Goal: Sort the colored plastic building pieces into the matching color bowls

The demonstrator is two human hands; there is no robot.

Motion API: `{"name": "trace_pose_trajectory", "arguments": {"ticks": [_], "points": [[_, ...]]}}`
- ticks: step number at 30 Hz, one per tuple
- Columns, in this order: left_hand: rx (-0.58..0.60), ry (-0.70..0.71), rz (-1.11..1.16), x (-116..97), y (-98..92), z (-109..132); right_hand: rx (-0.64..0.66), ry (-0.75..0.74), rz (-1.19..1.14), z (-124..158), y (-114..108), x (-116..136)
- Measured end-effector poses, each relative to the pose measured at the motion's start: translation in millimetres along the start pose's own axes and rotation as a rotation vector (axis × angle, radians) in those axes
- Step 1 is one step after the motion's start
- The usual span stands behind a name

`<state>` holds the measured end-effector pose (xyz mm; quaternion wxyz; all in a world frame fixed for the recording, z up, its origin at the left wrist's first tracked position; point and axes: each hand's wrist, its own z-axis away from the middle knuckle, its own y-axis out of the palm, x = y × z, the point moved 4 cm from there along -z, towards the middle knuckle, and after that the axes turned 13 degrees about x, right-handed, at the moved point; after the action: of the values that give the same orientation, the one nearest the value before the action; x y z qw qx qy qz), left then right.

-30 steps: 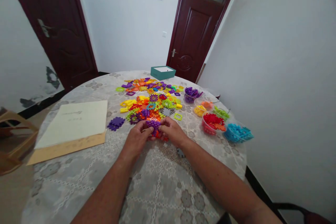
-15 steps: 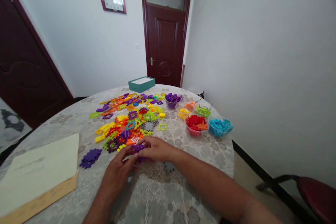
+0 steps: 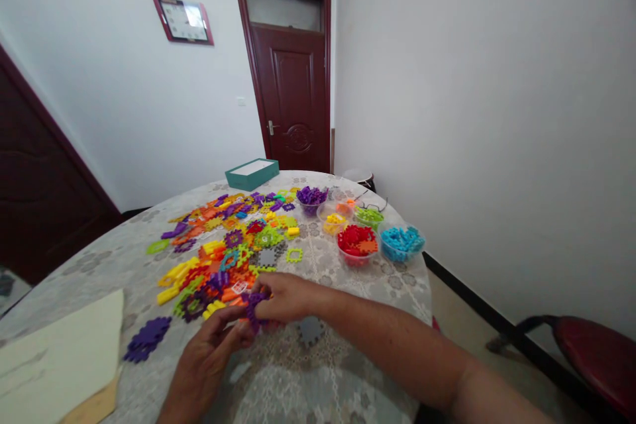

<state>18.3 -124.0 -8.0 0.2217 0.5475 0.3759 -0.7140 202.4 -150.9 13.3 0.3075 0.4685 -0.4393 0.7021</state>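
Note:
Purple notched building pieces [image 3: 254, 310] are in front of me, close to the near edge of a colourful pile. My right hand [image 3: 288, 297] reaches over from the right, its thumb and fingers closed on them. From the left, my left hand [image 3: 211, 348] grips their lower left side with bent fingers; its fingertips are partly blurred. Just beyond lies the pile of mixed flat gear-edged pieces [image 3: 233, 258] in yellow, orange, green, red and purple. A grey notched piece [image 3: 311, 330] lies under my right wrist. Dark purple notched pieces [image 3: 148, 339] are stacked to the left.
Clear bowls on the right hold red pieces [image 3: 356, 242], blue pieces [image 3: 401, 242], yellow pieces [image 3: 334, 221], green pieces [image 3: 368, 216] and purple pieces [image 3: 312, 196]. Glasses [image 3: 373, 206] rest nearby. A teal box [image 3: 252, 175] stands at the back, a pale board [image 3: 59, 351] at left.
The view has swung right and up, so the table appears further left and lower. The purple pieces have turned more upright between my hands, and my left fingers have shifted lower on them.

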Motion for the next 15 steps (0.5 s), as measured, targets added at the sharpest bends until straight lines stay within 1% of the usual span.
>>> {"name": "trace_pose_trajectory", "arguments": {"ticks": [2,4,7,8,10,11,12,13,15], "points": [[-0.009,-0.001,0.024,4,0.5,0,-0.092,-0.005,0.067,4,-26,7],[-0.036,-0.003,0.0,9,-1.1,0,-0.204,0.013,0.066,5,-66,13],[-0.08,-0.003,-0.089,13,-4.7,0,-0.487,0.054,0.134,2,-145,23],[-0.093,-0.003,-0.112,14,-5.6,0,-0.572,0.094,0.201,0,-172,26],[-0.109,-0.008,-0.138,14,-6.4,1,-0.74,0.205,0.419,-6,-221,29],[-0.117,-0.011,-0.144,13,-6.6,1,-0.793,0.269,0.518,-10,-242,30],[-0.125,-0.013,-0.148,13,-6.6,2,-0.807,0.308,0.551,-15,-259,29],[-0.135,-0.015,-0.152,13,-6.5,2,-0.813,0.341,0.579,-21,-274,27],[-0.153,-0.024,-0.157,12,-6.4,2,-0.803,0.397,0.609,-34,-295,22]]}}
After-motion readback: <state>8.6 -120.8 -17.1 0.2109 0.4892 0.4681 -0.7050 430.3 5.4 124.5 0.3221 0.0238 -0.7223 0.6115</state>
